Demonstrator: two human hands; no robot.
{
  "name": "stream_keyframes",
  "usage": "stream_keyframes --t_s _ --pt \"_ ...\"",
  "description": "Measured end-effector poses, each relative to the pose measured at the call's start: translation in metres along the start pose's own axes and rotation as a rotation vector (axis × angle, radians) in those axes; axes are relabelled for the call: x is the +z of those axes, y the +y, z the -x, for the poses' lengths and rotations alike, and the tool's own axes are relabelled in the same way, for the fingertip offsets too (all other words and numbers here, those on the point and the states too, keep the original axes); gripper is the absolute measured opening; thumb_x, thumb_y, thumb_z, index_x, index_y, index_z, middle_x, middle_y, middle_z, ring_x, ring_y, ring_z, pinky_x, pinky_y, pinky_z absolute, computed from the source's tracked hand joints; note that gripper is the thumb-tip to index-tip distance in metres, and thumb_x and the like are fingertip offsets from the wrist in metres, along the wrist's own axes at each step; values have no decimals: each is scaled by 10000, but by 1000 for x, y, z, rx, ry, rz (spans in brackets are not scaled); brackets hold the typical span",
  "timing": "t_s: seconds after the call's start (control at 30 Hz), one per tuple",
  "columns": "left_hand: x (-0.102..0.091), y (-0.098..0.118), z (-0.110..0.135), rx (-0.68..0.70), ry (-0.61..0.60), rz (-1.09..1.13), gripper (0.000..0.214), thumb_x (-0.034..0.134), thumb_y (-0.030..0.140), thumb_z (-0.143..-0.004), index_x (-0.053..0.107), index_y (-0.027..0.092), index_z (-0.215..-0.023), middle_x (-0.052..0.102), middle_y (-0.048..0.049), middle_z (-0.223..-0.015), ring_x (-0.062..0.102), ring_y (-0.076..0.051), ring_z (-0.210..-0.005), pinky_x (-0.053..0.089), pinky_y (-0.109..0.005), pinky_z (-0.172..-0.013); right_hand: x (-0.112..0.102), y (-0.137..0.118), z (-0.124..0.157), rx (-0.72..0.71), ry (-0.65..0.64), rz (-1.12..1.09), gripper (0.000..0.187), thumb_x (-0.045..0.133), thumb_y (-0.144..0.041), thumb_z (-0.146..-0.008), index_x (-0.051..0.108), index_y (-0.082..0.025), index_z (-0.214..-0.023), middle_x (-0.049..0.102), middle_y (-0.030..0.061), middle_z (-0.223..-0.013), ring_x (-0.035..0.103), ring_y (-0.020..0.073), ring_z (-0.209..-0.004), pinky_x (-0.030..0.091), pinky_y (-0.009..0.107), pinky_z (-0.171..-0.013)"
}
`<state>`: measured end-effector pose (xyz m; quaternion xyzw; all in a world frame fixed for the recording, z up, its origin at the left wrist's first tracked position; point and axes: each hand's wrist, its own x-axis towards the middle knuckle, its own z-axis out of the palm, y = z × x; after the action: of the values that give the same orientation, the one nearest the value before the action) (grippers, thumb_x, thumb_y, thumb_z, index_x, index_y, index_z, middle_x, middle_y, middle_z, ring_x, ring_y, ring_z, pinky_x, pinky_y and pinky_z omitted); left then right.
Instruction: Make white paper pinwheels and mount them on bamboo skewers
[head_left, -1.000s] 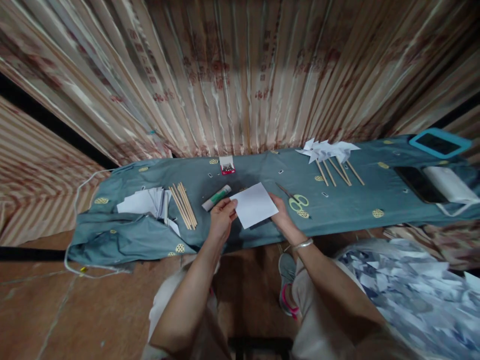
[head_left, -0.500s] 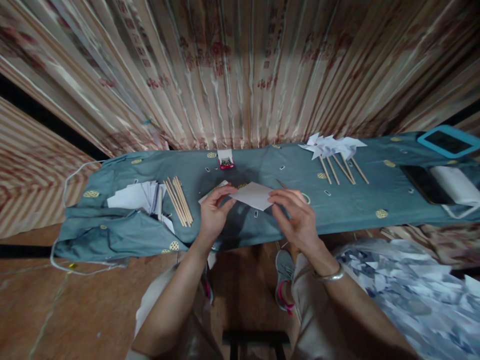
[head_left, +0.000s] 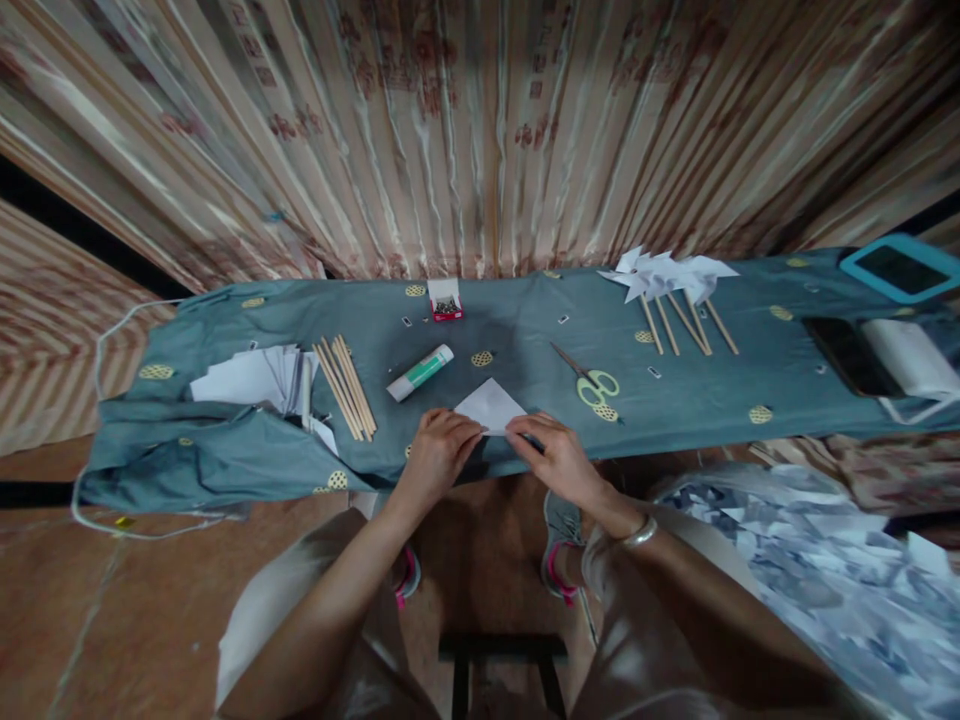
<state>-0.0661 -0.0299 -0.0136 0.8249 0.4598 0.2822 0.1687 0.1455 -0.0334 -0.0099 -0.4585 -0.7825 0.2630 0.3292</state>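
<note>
Head camera, looking down. A long surface [head_left: 525, 335] covered with blue-grey cloth runs across the picture in front of a striped curtain [head_left: 480, 130].

At its near edge lies a white paper [head_left: 489, 404], folded into a triangle with its tip pointing away from the person. The left hand [head_left: 439, 450] and right hand [head_left: 555, 455] rest on the paper's near edge, fingers held together and bent, tips down on the sheet. That edge is hidden under the fingertips, so it cannot be told whether they pinch the paper or only press it flat. A bracelet [head_left: 637, 533] sits on the right wrist.

Just beyond the hands lie a glue stick [head_left: 420, 372] to the left and scissors [head_left: 592, 382] to the right. Farther left are wooden sticks [head_left: 345, 385] beside a stack of paper [head_left: 247, 378], partly sunk into a fold of the cloth. A small red box [head_left: 445, 300] stands at the far edge; its contents are too small to make out. Paper pinwheels [head_left: 667, 275] lie far right. A tablet [head_left: 900, 268] is cut off by the picture's right edge.

Half a second ago the paper was a lifted sheet between the hands, which covered the glue stick and scissors. Now it is down, folded, and both tools show fully.
</note>
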Motion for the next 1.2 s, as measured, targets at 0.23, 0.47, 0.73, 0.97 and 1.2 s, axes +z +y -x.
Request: stream_keyframes --t_s 0.23,0.47,0.73,0.97,1.2 --pt "0 -3 -1 -182 61 156 195 533 271 -922 690 203 -1018 716 -78 -918 662 -209 -855 524 -335 -805 2 9 -16 149 15 -9 177 527 -287 -917 659 -211 -826 673 12 -782 623 157 -696 473 271 -691" --pt "8 19 13 77 46 -115 357 423 172 -956 549 171 -1290 594 -129 -1329 497 -248 -1288 428 -477 -1076 12 17 -27 100 94 123 177 514 -258 -918 661 -211 -831 710 58 -887 628 217 -863 478 343 -820" --pt "35 23 40 103 -137 -367 537 321 96 -934 308 98 -1471 348 -182 -1536 144 -286 -1479 283 -551 -1156 23 19 -29 125 206 154 166 522 -232 -902 653 -210 -804 707 76 -935 612 229 -888 481 363 -854" --pt "35 19 39 56 -121 -382 563 389 147 -924 294 91 -1475 287 -193 -1559 53 -306 -1483 273 -574 -1154 29 21 -33 141 230 210 151 521 -227 -900 630 -218 -795 691 69 -879 594 232 -860 469 358 -822" --pt "36 19 39 48 -116 -380 601 405 164 -917 243 86 -1490 264 -210 -1564 78 -305 -1484 255 -573 -1159 31 19 -34 170 261 246 135 519 -206 -879 600 -232 -774 675 56 -838 590 226 -837 466 343 -808"
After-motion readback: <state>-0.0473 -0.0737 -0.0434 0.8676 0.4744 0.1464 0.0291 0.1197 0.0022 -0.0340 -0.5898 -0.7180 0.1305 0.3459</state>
